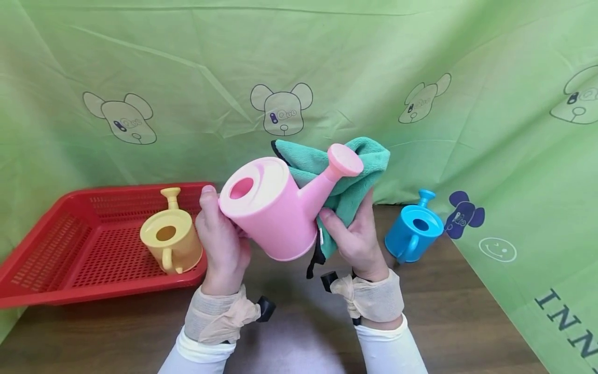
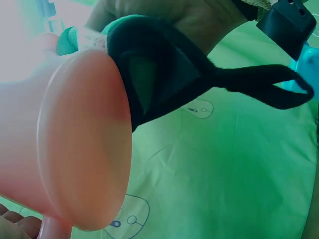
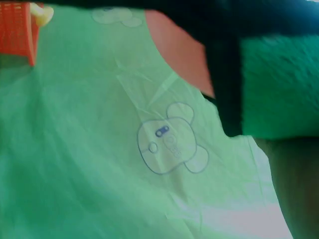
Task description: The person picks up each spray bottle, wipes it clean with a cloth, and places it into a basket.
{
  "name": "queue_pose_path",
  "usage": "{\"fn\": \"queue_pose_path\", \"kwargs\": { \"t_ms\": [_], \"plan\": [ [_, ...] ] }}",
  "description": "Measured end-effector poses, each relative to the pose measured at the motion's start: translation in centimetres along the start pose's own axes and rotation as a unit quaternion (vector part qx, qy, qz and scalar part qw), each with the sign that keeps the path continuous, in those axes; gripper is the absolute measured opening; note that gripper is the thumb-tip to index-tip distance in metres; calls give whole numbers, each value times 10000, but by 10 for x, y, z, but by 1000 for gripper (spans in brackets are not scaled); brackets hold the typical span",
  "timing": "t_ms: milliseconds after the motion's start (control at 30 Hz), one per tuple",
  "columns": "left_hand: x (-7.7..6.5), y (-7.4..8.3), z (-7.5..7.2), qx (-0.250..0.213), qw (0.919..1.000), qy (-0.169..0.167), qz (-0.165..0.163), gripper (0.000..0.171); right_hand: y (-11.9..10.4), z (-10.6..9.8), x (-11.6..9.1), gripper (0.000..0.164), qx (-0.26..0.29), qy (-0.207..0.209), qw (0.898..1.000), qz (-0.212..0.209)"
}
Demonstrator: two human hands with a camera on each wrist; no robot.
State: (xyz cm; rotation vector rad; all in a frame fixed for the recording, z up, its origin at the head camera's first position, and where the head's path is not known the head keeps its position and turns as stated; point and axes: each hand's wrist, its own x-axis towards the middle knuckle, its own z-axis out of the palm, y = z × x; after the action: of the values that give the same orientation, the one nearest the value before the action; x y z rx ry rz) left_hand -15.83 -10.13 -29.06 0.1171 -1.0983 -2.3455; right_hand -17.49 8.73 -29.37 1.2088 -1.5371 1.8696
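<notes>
A pink watering can is held up above the table, tilted, with its spout and rose pointing up to the right. My left hand grips it by the handle on its left side; the fingers are mostly hidden behind the can. In my right hand is a green cloth with black edging, bunched behind and beside the spout. The left wrist view shows the can's base and the cloth's black hanging loop. Green cloth fills the upper right of the right wrist view.
A red plastic basket stands at the left with a yellow watering can inside. On the wooden table at the right stands a blue watering can. A green printed sheet hangs behind and along the right side.
</notes>
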Motion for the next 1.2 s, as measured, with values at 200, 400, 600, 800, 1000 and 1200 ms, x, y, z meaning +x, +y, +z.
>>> {"fn": "queue_pose_path", "kwargs": {
  "t_ms": [200,400,600,800,1000,1200],
  "plan": [
    [3,3,2,-204,9995,169,-169,49,-5,-7,-9,76,1453,-560,9868,452],
    [8,9,1,-355,9986,131,-367,43,-12,-10,-6,95,2045,-960,9717,688],
    [7,12,0,-385,9981,83,-474,39,-11,-12,-2,77,644,-1093,9913,350],
    [8,13,-2,-498,9975,124,-481,38,-8,-11,2,72,328,-1010,9943,96],
    [12,13,-5,-474,9975,262,-447,40,-5,-2,6,75,-56,-459,9984,-310],
    [20,14,-10,-529,9980,288,-209,45,-1,3,7,71,-1233,635,9885,-611]
  ]
}}
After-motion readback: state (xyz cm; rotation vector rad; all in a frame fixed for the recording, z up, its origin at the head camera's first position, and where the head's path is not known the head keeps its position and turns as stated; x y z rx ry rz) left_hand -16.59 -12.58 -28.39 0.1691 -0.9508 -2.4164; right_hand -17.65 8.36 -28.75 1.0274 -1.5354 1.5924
